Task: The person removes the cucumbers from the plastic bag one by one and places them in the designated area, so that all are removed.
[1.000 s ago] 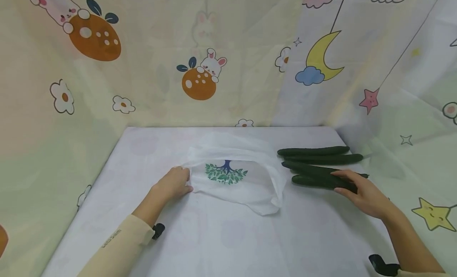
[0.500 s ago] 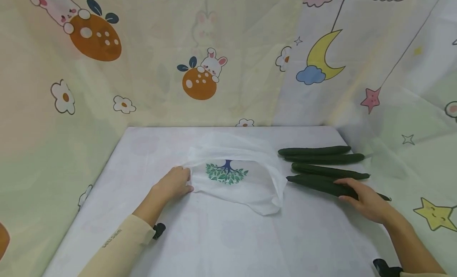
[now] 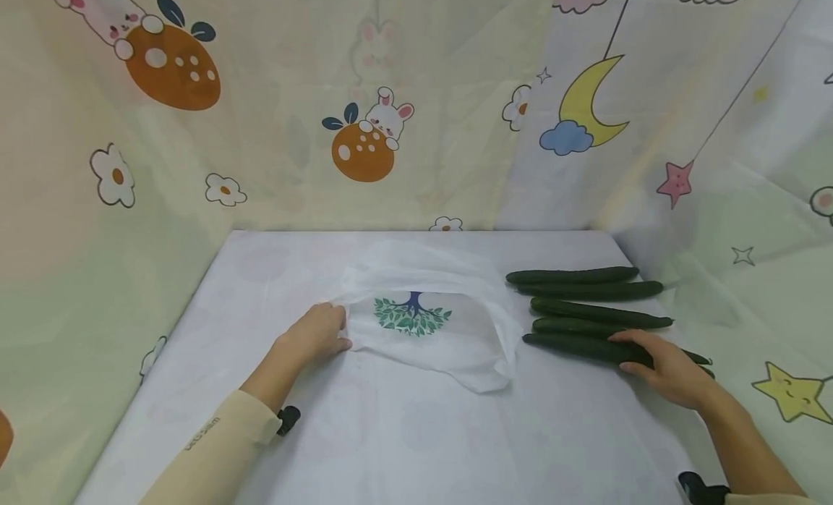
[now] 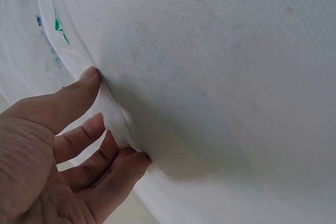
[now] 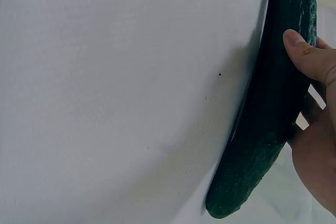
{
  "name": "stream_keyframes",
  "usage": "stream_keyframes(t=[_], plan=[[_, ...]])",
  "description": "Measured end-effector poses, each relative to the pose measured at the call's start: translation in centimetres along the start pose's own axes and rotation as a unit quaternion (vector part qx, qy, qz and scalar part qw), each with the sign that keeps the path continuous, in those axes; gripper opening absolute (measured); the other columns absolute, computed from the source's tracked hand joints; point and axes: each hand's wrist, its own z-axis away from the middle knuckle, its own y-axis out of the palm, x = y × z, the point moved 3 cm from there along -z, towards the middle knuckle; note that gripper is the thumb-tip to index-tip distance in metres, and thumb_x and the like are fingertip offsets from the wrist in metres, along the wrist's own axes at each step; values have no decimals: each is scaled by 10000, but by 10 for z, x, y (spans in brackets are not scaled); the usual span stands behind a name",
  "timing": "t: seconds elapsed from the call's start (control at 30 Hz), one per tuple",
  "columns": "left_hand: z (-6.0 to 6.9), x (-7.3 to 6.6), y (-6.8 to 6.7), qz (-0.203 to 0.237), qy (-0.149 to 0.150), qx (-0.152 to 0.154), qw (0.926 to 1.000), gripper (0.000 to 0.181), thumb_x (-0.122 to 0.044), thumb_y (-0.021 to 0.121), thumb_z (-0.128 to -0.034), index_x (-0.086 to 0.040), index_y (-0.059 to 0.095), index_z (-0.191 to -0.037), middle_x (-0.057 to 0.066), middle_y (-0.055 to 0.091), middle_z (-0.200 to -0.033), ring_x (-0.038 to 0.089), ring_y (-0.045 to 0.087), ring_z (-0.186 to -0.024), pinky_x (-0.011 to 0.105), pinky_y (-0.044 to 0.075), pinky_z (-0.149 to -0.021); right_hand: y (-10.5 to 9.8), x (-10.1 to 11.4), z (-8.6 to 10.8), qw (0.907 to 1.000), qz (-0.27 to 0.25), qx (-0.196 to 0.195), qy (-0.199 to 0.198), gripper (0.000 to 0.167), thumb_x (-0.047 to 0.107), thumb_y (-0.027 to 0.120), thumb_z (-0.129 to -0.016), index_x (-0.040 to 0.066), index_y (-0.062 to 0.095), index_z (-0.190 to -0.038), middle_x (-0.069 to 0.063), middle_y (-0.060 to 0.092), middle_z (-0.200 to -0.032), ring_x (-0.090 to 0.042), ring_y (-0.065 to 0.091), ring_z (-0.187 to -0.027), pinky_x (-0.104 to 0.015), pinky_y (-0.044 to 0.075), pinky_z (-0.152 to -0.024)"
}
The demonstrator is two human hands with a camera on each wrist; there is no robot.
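A thin white plastic bag with a printed green and blue tree lies flat mid-table. My left hand holds its left edge. In the left wrist view, the thumb and fingertips meet the bag's edge. My right hand grips the nearest dark green cucumber, which rests on the table to the right of the bag. In the right wrist view, the thumb lies across that cucumber, with the other fingers mostly hidden behind it. Just behind, another cucumber lies close alongside, its far part partly covered by the hand.
More cucumbers lie side by side farther back: one in the middle and a pair near the table's back right. The white-covered table ends at a patterned cloth backdrop. Small black devices sit at both wrists.
My right hand has shifted slightly right and toward me. The cucumbers near it have spread apart, and the front one now lies nearer. My left hand and the bag have stayed put.
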Motion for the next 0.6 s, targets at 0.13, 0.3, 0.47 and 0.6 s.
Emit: stream_keyframes(t=[0.13, 0.3, 0.47, 0.6], plan=[[0, 1, 1, 26, -74, -5, 10000, 350, -309, 803, -904, -51, 621, -1056, 57, 596, -915, 209, 535, -843, 382, 512, -815, -1, 2, -1, 9994, 63, -202, -275, 450, 100, 775, -908, 102, 615, -1329, -133, 637, -1310, -240, 530, -1209, -12, 265, -928], [-1, 2, 1, 63, 4, -53, 10000, 346, -302, 803, -904, -47, 624, -1054, 61, 599, -926, 214, 535, -854, 392, 510, -827, 1, 5, -2, 9983, 95, -425, -377, 457, 56, 807, -861, 76, 645, -1288, -115, 654, -1247, -14, 494, -1186, -9, 280, -914], [-1, 3, 1, 66, 70, -97, 9999, 352, -304, 806, -902, -37, 633, -1055, 68, 620, -932, 214, 551, -853, 401, 518, -837, 3, 11, -6, 9986, -22, -524, -118, 494, 143, 843, -852, 100, 646, -1303, -85, 638, -1263, -129, 529, -1193, -64, 324, -901], [-1, 4, 2, 100, 82, -119, 9998, 356, -305, 802, -905, -36, 634, -1068, 74, 624, -946, 216, 552, -862, 407, 521, -846, 0, 19, -11, 9989, -86, -444, 99, 499, 217, 832, -876, 107, 633, -1320, -96, 623, -1294, -283, 536, -1189, -195, 387, -916]])
